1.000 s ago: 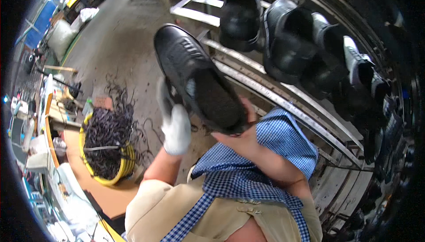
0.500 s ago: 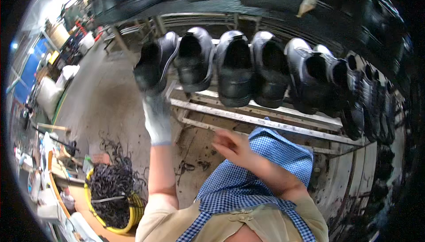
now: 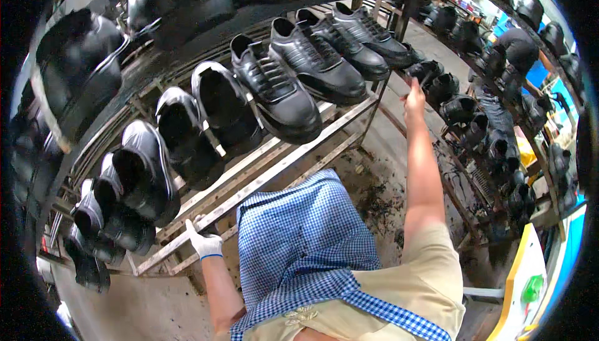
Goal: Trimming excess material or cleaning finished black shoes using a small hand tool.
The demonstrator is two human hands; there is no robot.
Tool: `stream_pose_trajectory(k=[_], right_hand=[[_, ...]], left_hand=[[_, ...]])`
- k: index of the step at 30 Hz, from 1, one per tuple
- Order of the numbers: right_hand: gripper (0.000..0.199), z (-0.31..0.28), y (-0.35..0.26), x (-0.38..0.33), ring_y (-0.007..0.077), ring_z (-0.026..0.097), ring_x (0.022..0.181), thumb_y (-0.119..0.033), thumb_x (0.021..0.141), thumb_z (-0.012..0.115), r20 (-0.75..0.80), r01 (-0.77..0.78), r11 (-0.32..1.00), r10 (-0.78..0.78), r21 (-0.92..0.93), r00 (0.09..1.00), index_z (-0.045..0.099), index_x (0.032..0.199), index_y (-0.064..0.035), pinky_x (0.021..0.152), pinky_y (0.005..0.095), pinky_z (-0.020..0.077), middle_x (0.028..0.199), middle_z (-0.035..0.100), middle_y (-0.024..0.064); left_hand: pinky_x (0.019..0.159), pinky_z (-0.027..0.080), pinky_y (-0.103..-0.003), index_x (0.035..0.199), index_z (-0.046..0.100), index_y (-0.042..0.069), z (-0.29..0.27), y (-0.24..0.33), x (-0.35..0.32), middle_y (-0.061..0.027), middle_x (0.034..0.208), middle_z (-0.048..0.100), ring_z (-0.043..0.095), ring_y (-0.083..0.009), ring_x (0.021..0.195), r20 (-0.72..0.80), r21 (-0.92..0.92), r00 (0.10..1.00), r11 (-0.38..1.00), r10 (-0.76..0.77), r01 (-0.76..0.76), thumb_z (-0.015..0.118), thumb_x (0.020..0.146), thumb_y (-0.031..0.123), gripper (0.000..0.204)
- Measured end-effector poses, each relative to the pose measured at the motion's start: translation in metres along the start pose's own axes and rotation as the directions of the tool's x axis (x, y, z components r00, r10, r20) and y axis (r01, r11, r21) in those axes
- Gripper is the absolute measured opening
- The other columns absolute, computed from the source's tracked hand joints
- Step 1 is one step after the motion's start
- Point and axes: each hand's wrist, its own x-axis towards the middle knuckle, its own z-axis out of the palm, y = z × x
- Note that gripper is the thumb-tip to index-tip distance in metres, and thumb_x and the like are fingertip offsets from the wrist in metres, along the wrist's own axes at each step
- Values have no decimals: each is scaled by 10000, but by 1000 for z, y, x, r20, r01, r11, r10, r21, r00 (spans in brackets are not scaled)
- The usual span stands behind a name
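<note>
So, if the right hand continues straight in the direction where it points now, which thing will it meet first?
The right hand would probably meet the black shoe just beyond its fingertips. Depth is unclear there, so they may be touching.

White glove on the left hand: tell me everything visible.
The white glove looks like knit fabric, close-fitting, with a blue-edged cuff at the wrist. Worn on the left hand, it lies at the pale front rail of the shoe rack, apparently touching it; whether it grips is unclear.
</note>
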Motion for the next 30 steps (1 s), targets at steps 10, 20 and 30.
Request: stream_pose_trajectory(k=[10, 20, 30], right_hand=[[531, 18, 71, 157, 137, 557, 728, -560, 908, 546, 316, -70, 964, 153, -258, 937, 666, 1132, -94, 604, 319, 451, 924, 668, 13], [262, 45, 131, 237, 214, 610, 925, -83, 899, 517, 409, -68, 979, 143, -192, 901, 668, 1109, -41, 796, 332, 483, 1027, 671, 76], [238, 153, 131, 173, 97, 439, 465, -405, 866, 631, 579, -245, 948, 318, -203, 751, 592, 935, -180, 420, 240, 320, 618, 483, -27]], left_hand=[[869, 493, -377, 1148, 608, 77, -26, 11, -5, -97, 1065, 626, 591, -224, 955, -100, 202, 947, 938, 306, -282, 641, 887, 398, 415], [632, 538, -334, 932, 664, 90, -39, 30, 42, -59, 832, 673, 639, -179, 738, -241, -27, 910, 935, 338, -354, 731, 834, 211, 169], [610, 546, -339, 871, 643, 131, -57, 41, 36, -29, 808, 659, 640, -167, 724, -298, 13, 840, 882, 453, -471, 753, 810, 199, 144]])
